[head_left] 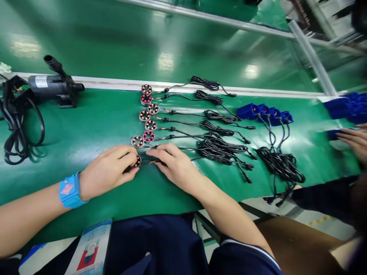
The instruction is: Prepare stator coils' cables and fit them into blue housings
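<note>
My left hand (114, 164), with a blue band on its wrist, grips a small round motor stator (138, 161) between thumb and fingers; most of the stator is hidden. From it, thin coloured wires run to a black cable. My right hand (174, 166) is closed around these wires (153, 162) just right of the stator, its fingertips partly hiding them. Just beyond my hands, a copper-wound stator (137, 141) lies against a red-wound stator (148, 136). Several more stators line up behind them, their coiled black cables (219, 149) stretching to the right.
A black pump (47, 86) and a looped cable (17, 139) stand at the left. Blue housings (265, 113) with a cable bundle (282, 166) lie to the right. Another person's hand (355, 141) is at the far right, near more blue parts (346, 107). A pale ledge (109, 84) borders the green tabletop.
</note>
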`<action>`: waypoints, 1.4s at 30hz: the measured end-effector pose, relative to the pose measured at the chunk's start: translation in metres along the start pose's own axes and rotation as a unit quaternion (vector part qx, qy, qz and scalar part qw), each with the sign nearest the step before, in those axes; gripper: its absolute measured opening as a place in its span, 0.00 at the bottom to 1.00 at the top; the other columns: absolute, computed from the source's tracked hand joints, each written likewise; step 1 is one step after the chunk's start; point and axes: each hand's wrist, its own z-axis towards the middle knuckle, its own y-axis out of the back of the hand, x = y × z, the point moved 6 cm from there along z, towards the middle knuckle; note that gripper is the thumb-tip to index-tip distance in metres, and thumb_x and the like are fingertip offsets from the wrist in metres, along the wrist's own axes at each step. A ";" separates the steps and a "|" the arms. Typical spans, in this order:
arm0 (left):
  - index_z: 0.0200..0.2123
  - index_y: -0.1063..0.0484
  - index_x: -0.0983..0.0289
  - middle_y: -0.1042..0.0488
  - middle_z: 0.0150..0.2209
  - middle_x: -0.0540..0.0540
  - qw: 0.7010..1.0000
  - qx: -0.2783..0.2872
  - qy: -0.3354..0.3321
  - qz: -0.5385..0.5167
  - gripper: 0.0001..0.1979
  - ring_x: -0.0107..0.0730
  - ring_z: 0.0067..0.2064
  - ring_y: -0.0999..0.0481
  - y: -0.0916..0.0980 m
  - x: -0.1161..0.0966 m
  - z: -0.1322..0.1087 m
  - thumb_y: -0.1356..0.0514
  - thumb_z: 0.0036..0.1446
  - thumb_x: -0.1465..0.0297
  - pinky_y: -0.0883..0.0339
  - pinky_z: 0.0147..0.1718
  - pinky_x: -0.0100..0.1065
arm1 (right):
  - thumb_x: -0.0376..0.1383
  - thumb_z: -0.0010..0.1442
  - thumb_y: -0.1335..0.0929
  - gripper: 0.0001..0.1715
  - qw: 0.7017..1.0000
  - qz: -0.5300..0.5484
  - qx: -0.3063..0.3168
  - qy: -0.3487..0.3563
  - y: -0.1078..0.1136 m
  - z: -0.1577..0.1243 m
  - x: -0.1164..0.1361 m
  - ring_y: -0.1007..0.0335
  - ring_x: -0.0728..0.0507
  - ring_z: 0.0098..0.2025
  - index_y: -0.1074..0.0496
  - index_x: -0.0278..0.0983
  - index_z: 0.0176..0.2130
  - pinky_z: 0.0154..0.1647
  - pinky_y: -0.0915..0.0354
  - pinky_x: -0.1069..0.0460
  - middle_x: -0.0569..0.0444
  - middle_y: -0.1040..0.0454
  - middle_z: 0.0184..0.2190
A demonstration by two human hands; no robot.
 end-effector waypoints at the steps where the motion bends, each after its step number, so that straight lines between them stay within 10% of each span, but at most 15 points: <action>1: 0.36 0.31 0.64 0.24 0.44 0.58 1.000 0.001 0.003 -0.008 0.04 0.38 0.43 0.22 0.000 -0.001 0.000 0.43 0.65 0.71 0.26 0.43 0.38 | 0.25 0.66 0.34 0.23 1.000 0.004 0.006 -0.007 0.000 0.000 0.000 0.29 0.43 0.50 0.30 0.39 0.57 0.50 0.25 0.48 0.47 0.30 0.47; 11: 0.59 0.34 0.61 0.29 0.49 0.58 0.998 0.023 0.051 -0.012 0.23 0.39 0.46 0.24 0.001 0.019 0.001 0.40 0.66 0.56 0.26 0.45 0.39 | 0.38 0.65 0.27 0.13 0.999 0.023 -0.017 -0.027 0.035 0.001 -0.009 0.26 0.42 0.50 0.26 0.38 0.49 0.52 0.27 0.46 0.49 0.23 0.46; 17: 0.53 0.28 0.61 0.33 0.56 0.63 0.995 0.018 0.050 0.087 0.14 0.47 0.53 0.28 -0.002 0.031 0.009 0.46 0.70 0.64 0.28 0.51 0.50 | 0.33 0.68 0.31 0.08 0.990 -0.126 -0.006 -0.063 0.032 -0.002 -0.034 0.25 0.39 0.44 0.23 0.36 0.46 0.48 0.27 0.43 0.48 0.21 0.42; 31: 0.42 0.23 0.64 0.28 0.50 0.62 0.997 -0.008 -0.003 0.078 0.14 0.46 0.48 0.27 0.004 0.017 0.007 0.46 0.70 0.64 0.30 0.44 0.45 | 0.35 0.68 0.31 0.06 0.994 -0.013 0.077 -0.080 0.037 0.001 -0.036 0.27 0.44 0.42 0.22 0.36 0.41 0.45 0.32 0.49 0.52 0.22 0.38; 37: 0.56 0.29 0.61 0.26 0.44 0.55 0.998 0.006 0.006 0.061 0.15 0.37 0.43 0.25 0.011 0.021 0.030 0.48 0.72 0.65 0.32 0.42 0.38 | 0.34 0.66 0.29 0.07 0.992 -0.048 -0.063 -0.101 0.054 0.004 -0.044 0.28 0.45 0.39 0.24 0.38 0.46 0.40 0.31 0.50 0.51 0.23 0.42; 42: 0.49 0.24 0.58 0.27 0.38 0.54 0.980 0.017 -0.063 0.190 0.17 0.40 0.35 0.30 0.007 0.023 0.049 0.52 0.73 0.62 0.39 0.32 0.39 | 0.33 0.65 0.29 0.10 0.987 -0.134 -0.062 -0.071 0.045 0.005 -0.054 0.29 0.39 0.47 0.24 0.37 0.48 0.50 0.31 0.44 0.47 0.24 0.44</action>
